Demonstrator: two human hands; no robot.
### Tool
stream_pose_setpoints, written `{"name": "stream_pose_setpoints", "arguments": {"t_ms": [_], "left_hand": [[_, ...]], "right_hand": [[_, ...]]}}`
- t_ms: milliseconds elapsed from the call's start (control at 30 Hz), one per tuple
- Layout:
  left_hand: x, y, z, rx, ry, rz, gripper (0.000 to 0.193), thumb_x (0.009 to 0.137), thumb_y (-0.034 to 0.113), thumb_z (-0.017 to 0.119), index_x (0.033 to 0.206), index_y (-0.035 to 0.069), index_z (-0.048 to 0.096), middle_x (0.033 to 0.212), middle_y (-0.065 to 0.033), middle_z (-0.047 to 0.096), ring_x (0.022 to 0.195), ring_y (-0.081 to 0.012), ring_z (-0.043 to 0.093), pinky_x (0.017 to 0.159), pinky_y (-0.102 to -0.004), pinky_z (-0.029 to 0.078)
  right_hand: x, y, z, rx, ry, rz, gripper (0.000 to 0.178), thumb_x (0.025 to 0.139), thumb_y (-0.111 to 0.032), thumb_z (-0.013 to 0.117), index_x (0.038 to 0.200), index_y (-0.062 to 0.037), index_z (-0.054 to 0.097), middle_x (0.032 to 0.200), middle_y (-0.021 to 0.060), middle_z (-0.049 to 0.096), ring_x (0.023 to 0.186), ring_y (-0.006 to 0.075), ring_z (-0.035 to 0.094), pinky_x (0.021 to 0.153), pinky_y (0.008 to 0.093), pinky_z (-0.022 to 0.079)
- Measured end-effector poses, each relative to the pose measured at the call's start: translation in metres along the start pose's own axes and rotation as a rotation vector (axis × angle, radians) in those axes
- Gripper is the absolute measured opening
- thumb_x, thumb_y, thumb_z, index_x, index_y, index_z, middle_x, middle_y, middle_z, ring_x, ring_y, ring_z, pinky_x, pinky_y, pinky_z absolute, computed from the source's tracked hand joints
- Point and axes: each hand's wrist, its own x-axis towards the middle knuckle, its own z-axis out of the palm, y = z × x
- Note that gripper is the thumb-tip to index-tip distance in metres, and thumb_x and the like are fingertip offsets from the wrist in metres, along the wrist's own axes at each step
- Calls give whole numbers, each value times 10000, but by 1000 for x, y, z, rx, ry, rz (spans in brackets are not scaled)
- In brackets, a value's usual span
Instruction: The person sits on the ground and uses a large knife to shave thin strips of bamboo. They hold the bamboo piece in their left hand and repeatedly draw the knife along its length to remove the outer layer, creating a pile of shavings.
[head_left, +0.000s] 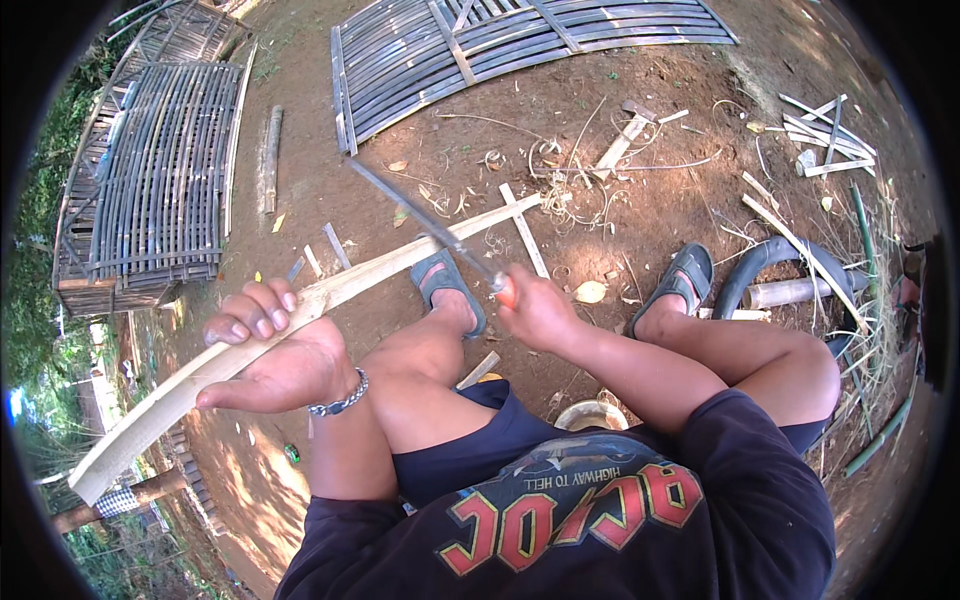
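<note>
My left hand (pixel 285 365) is closed round a long pale split-bamboo strip (pixel 375 272), palm up, with the fingers curled over it. The strip slants from the lower left up toward the middle and is wider at its near end. In my right hand (pixel 540 312) is a long knife (pixel 425 220) with an orange handle, mostly hidden by the fist. Its thin dark blade points to the far left and crosses over the strip. Whether blade and strip touch, I cannot tell.
Slatted bamboo panels (pixel 400 85) lie ahead, with a slatted bamboo structure (pixel 160 170) at the left. Thin shavings (pixel 575 205) and a hammer-like wooden tool (pixel 625 140) are on the dirt. A black tyre or tube (pixel 740 270), bamboo pieces (pixel 800 295) and sticks (pixel 830 140) lie right.
</note>
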Motion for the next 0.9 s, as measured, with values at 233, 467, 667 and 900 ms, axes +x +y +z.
{"name": "stream_pose_setpoints", "arguments": {"t_ms": [233,467,667,900], "left_hand": [[-15,3,21,97,79,55,693,877,797,345,698,131,422,539,12,341,462,-99,327,444,-231,298],[-19,6,20,127,104,35,664,885,771,385,669,143,421,543,21,329,462,-88,311,435,-213,288],[-12,3,19,204,167,48,656,877,771,403,667,150,421,547,22,330,467,-89,325,434,-217,285],[-2,-2,16,233,240,52,647,861,773,433,675,153,424,550,30,324,468,-88,333,437,-227,290]], "right_hand": [[-30,-76,-14,10,-55,-232,382,802,-152,638,1151,-55,517,867,240,663,866,433,647,770,511,518],[-24,-48,-12,-75,-53,-174,372,806,-159,636,1143,-64,512,866,231,661,858,429,647,753,513,514],[-7,-10,-16,-151,-123,-21,364,816,-166,631,1137,-50,503,918,230,669,908,414,652,791,501,519],[14,93,-8,-181,-96,316,405,858,-207,615,1209,-31,515,1042,235,666,997,386,651,873,478,512]]}}
